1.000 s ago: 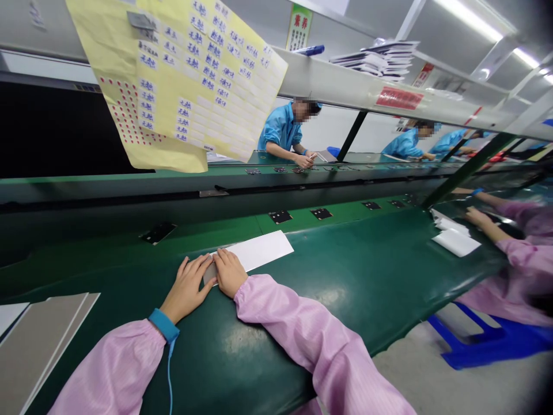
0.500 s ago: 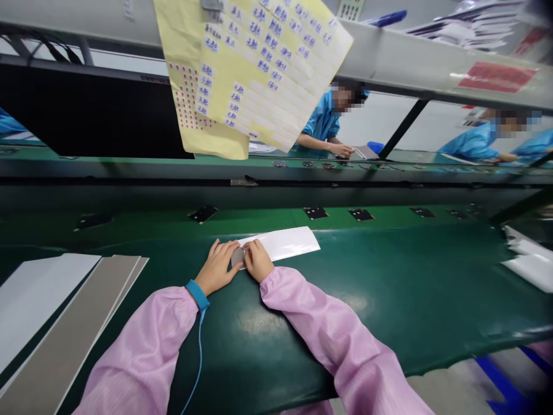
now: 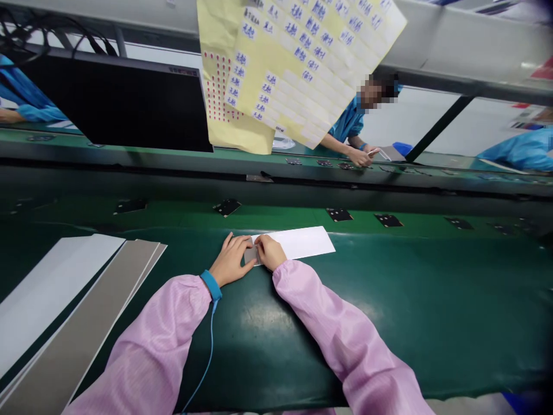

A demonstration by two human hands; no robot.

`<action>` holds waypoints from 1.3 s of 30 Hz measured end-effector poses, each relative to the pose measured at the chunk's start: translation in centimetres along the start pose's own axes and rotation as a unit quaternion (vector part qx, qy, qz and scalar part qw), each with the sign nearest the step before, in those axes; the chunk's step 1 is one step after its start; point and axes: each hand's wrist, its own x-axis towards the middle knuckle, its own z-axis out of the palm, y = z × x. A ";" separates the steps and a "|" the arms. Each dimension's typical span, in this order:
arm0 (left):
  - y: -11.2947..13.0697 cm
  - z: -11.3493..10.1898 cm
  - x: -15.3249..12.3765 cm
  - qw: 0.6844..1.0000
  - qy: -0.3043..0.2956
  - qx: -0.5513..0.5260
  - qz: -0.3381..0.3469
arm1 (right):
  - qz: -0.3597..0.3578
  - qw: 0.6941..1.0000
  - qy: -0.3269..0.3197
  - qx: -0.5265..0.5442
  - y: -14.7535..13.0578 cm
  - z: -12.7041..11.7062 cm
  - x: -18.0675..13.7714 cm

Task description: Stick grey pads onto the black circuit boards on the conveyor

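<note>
A long white strip (image 3: 302, 242) lies on the green bench mat (image 3: 389, 311) in front of me. A small grey piece (image 3: 250, 255) shows at its left end, between my hands. My left hand (image 3: 231, 264) rests on that end with its fingers stretched over the grey piece. My right hand (image 3: 270, 253) sits beside it, fingers curled and pinching at the strip's end. Both arms wear pink sleeves, and a blue wrist strap (image 3: 211, 285) with a cord is on my left wrist.
Grey and white sheets (image 3: 73, 311) are stacked at the left. Small black parts (image 3: 339, 214) lie along the conveyor behind. A yellow label sheet (image 3: 302, 63) hangs overhead beside a black screen (image 3: 116, 104). A person in blue (image 3: 352, 124) works across the line.
The view has swung left, so the neighbour in pink at the right is out of frame and more of the sheet stack shows. My hands stay together on the strip's left end.
</note>
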 end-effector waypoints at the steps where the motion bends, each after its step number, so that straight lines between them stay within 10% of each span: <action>1: 0.0 0.1 0.0 1.000 0.001 -0.003 0.001 | 0.000 1.000 -0.001 0.001 0.0 0.0 0.0; 24: -0.4 0.7 -0.4 0.999 0.030 -0.041 -0.011 | -0.013 0.998 -0.031 0.047 0.5 -0.6 2.0; 39: -0.7 0.5 -0.2 0.998 0.012 -0.059 -0.030 | -0.116 0.981 -0.151 0.027 5.2 -1.4 19.6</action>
